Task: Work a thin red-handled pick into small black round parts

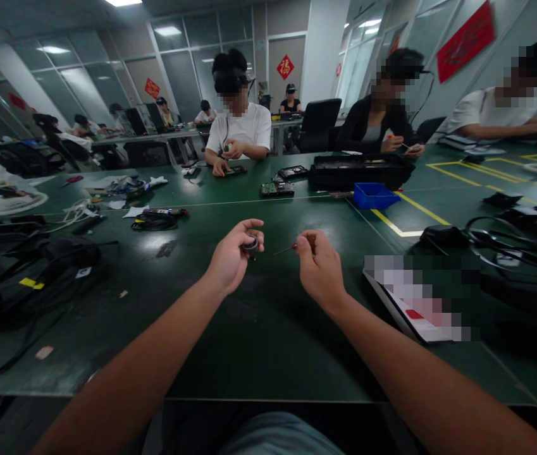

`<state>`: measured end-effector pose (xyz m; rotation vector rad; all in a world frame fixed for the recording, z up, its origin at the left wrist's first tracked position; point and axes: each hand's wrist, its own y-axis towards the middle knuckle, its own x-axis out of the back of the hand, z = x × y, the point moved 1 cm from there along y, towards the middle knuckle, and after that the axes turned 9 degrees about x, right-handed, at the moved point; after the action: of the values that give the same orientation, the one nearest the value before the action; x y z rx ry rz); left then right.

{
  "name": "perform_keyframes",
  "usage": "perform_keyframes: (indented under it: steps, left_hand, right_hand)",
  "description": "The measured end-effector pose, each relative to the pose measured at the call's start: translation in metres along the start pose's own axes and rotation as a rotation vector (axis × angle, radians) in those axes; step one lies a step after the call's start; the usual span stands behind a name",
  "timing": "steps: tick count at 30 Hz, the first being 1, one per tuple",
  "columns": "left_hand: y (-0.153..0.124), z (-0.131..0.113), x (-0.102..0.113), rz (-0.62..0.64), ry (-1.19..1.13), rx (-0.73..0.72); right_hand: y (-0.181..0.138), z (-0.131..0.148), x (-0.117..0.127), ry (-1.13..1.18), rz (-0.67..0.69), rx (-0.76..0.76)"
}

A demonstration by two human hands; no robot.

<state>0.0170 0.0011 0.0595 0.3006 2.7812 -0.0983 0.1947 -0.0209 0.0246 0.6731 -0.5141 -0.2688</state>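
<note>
Forearms (405, 363), screwdriver (285, 251), blue bin (375, 196) beyond

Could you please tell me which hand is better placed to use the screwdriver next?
Probably the right hand: it holds the screwdriver, shaft pointing toward the left hand, whose grip is taken up by a round part.

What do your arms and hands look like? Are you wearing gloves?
No gloves: the left hand and right hand are bare. The arms show no sleeves, watch or markings. Greyish-blue cloth peeks in below.
</note>
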Motion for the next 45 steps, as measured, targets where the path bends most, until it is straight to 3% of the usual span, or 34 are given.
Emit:
perform_keyframes:
  steps: [3, 7, 15, 18, 25, 37, 45]
  left_hand:
    - [0.003, 0.024, -0.01, 0.066, 0.165, -0.001]
    - [0.008, 0.049, -0.005, 0.101, 0.515, -0.082]
    - [0.014, 0.058, 0.024, 0.073, 0.809, -0.189]
    - [0.015, 0.057, 0.027, 0.052, 0.841, -0.209]
    - [0.016, 0.058, 0.027, 0.011, 0.855, -0.219]
    - [0.017, 0.06, 0.029, 0.016, 0.848, -0.19]
    - [0.019, 0.059, 0.037, -0.022, 0.895, -0.276]
  right_hand:
    - [0.0, 0.001, 0.0, -0.029, 0.012, -0.015]
    - [0.001, 0.0, -0.001, -0.062, 0.034, -0.019]
    - [0.005, 0.005, 0.003, -0.149, 0.075, 0.015]
    - [0.004, 0.007, 0.004, -0.083, 0.066, -0.007]
    - [0.0, 0.002, 0.002, 0.214, -0.097, -0.068]
    - [0.002, -0.005, -0.001, 0.131, -0.068, -0.068]
    - [0.004, 0.006, 0.005, -0.059, -0.01, -0.035]
